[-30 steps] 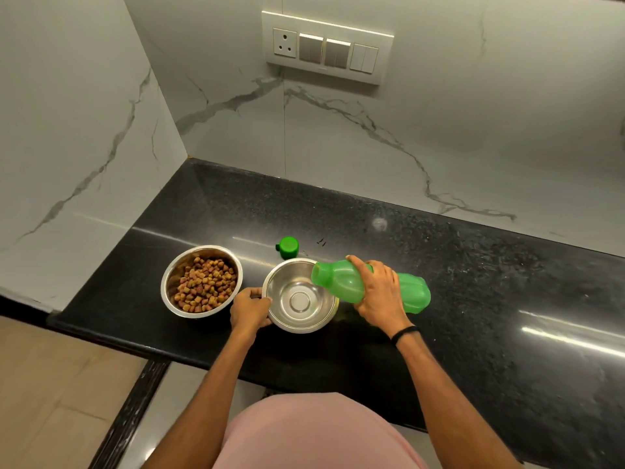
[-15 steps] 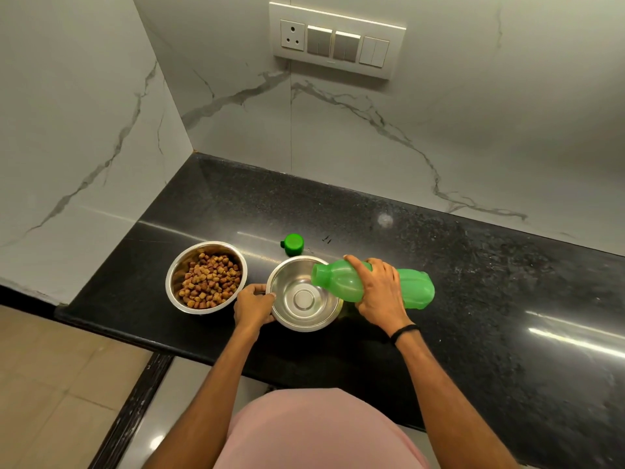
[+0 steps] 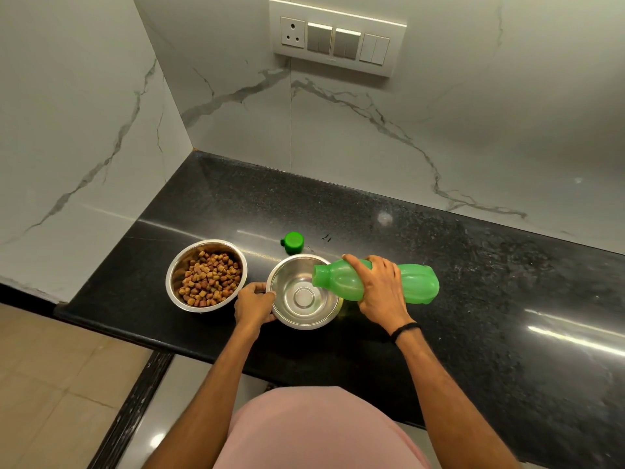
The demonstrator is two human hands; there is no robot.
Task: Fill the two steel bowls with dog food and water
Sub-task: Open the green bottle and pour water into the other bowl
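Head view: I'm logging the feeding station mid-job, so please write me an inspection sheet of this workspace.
Surface: black countertop, glossy.
Job's things: left steel bowl holds kibble; right steel bowl shows no water; green bottle lies near-horizontal, uncapped mouth over that bowl.
Clutter: green cap stands behind the right bowl.
Hands: left hand grips the right bowl's rim; right hand grips the bottle.
Cables: nothing seen.
Surroundings: marble walls, switch panel, tiled floor.

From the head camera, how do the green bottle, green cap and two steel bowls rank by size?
1. Green bottle, longest, though held nearer the camera.
2. Kibble bowl and second bowl: alike, unranked.
3. Green cap.
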